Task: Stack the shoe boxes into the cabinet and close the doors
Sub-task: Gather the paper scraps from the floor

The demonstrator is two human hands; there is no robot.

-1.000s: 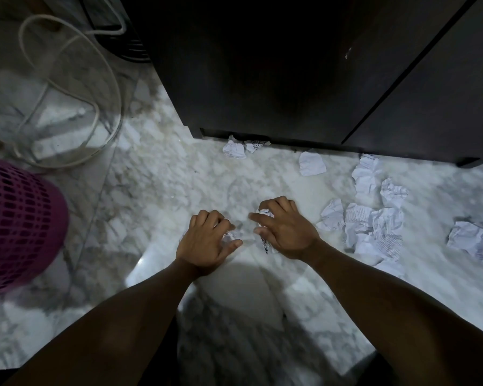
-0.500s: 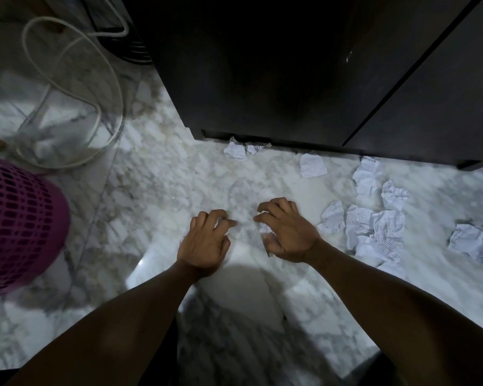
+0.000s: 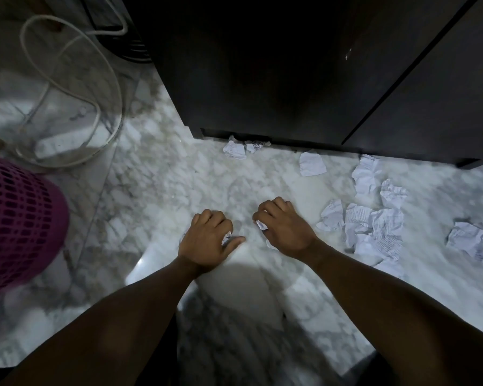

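The dark cabinet [image 3: 290,79] stood shut as far as could be told and no shoe boxes were in view, so the step in hand looked like clearing the crumpled paper [image 3: 374,227] strewn over the marble floor [image 3: 165,190] at the cabinet's foot. That would go best by raking the pieces into one heap before lifting. In front of the cabinet and well apart from it, the left hand [image 3: 207,240] curled round a white scrap [image 3: 226,236] and the right hand [image 3: 286,228] pinched a second scrap [image 3: 261,225], the hands near but not touching.

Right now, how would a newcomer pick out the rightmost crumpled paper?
Start at the dark cabinet, then follow the marble floor right past the heap of crumpled papers. The scrap lies alone beyond it, touching no other.
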